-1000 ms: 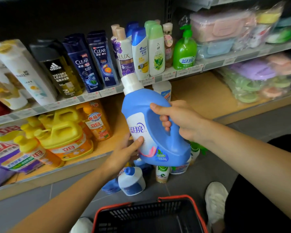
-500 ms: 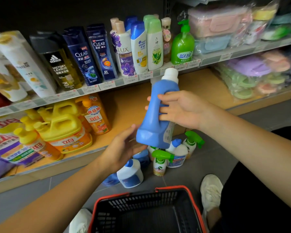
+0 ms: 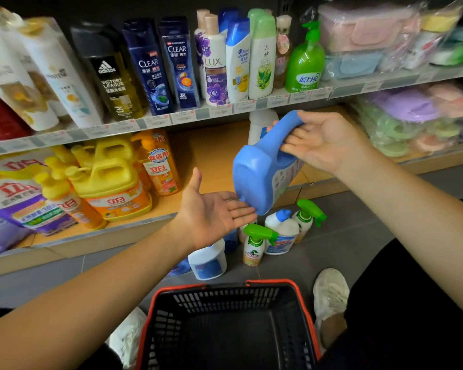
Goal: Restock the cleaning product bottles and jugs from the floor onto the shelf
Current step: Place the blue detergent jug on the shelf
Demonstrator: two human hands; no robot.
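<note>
1. Blue jug (image 3: 262, 172) mid-air, up & beyond the basket (image 3: 251, 283), tipped, base toward me.
2. Right hand (image 3: 329, 142) grips it at the handle, thumb over the neck. Left hand (image 3: 211, 214) is flat, palm up, fingertips touching the base corner.
3. I'd bring the base down first on the left palm, then slide it upright onto the lower shelf (image 3: 214, 150), further beyond the basket. Looks heavy, so no one-hand drop.
4. Basket: only black mesh showing inside. On the floor just past its far rim: spray bottles (image 3: 254, 244) & a white bottle (image 3: 209, 260).

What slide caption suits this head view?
Right hand holds a tilted blue jug, left hand touching its base, before the lower shelf.
</note>
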